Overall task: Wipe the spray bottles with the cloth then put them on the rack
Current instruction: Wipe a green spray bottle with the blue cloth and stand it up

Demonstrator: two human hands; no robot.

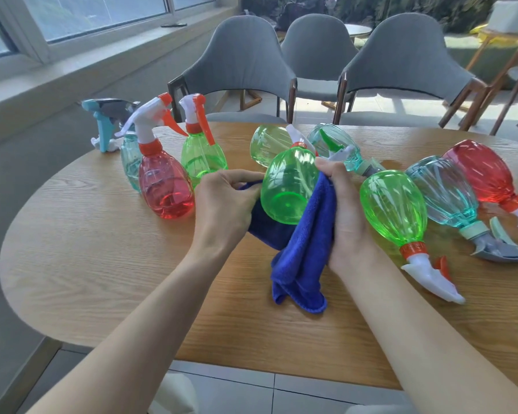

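A green spray bottle (pixel 287 183) is held above the wooden table (pixel 102 264), its base tipped toward me. A blue cloth (pixel 305 249) wraps under and beside it and hangs down to the table. My left hand (pixel 225 201) pinches the cloth at the bottle's left side. My right hand (pixel 346 210) grips the cloth against the bottle's right side, near its neck. A red bottle (pixel 165 186), a green bottle (pixel 202 153) and a teal bottle (pixel 130 162) stand upright at the left. No rack is in view.
Several bottles lie on their sides at the right: a green one (pixel 392 204), a teal one (pixel 446 192), a red one (pixel 482 171), and two more behind my hands (pixel 266 144). Grey chairs (pixel 240 64) line the far edge. A window sill runs along the left.
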